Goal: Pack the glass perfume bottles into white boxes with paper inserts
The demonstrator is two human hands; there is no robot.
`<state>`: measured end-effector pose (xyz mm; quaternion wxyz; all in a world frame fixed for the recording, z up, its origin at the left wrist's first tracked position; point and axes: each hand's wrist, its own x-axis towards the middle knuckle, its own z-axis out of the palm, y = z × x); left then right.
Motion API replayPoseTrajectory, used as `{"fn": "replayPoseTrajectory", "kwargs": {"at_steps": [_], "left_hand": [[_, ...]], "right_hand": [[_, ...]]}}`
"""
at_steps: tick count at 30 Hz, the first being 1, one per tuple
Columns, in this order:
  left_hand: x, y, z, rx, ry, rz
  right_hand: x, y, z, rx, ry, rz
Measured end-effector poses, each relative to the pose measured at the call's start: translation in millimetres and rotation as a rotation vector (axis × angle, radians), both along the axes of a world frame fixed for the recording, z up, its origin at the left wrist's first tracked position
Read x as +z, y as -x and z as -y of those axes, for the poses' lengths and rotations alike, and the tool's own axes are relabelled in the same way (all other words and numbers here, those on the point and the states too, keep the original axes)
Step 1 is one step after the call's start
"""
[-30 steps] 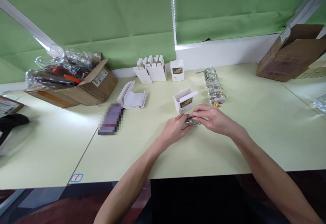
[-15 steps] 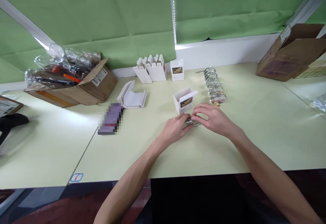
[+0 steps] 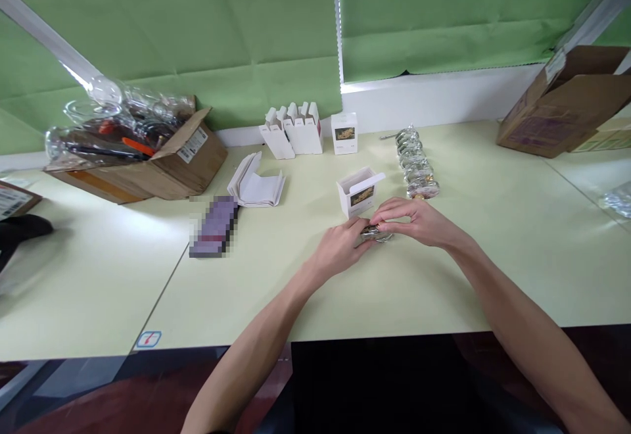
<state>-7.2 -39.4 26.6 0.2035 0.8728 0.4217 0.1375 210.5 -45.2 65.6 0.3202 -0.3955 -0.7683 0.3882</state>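
A small, shiny, silvery rounded packet lies low over the table between my hands, its exact kind too small to tell. My left hand grips its left side with thumb and fingers. From the right, my right hand pinches at its top edge, where a speck of red shows by the fingertips. Just beyond them stands an open white box with a dark picture on its front, its flap tilted to the right. Behind my right hand runs a row of similar shiny packets.
Several narrow white boxes and a white picture box stand by the wall. Folded white cartons lie beside a blurred purple object. A stuffed cardboard box sits left, another cardboard box right.
My right hand has flattened slightly, its fingers drawing closer over the packet's top edge. My left hand keeps its hold. The view has shifted a little.
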Motion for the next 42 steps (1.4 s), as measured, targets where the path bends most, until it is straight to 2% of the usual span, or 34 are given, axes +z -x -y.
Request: {"fn": "replayPoseTrajectory", "kwargs": {"at_steps": [8,18,25,31,39,42], "left_hand": [[-1.5,0,-1,0.01,0.001,0.03],[-4.3,1,-2,0.005,0.005,0.032],[-2.6,1,-1,-0.004,0.018,0.064],[-1.4,1,-1,-0.002,0.016,0.04],[-1.2,0,0,0.008,0.013,0.018],[-0.3,0,0,0.004,0.006,0.013]], "right_hand": [[-7.7,-3,-6,0.016,0.243,-0.096],[-8.7,-1,-5,0.001,0.184,-0.106],[-4.4,-5,-1,-0.033,0.208,-0.107],[-2.2,-8,2,-0.077,0.053,-0.038],[-11.6,4,5,-0.114,-0.382,0.12],[-12.0,6,8,-0.145,-0.45,0.18]]}}
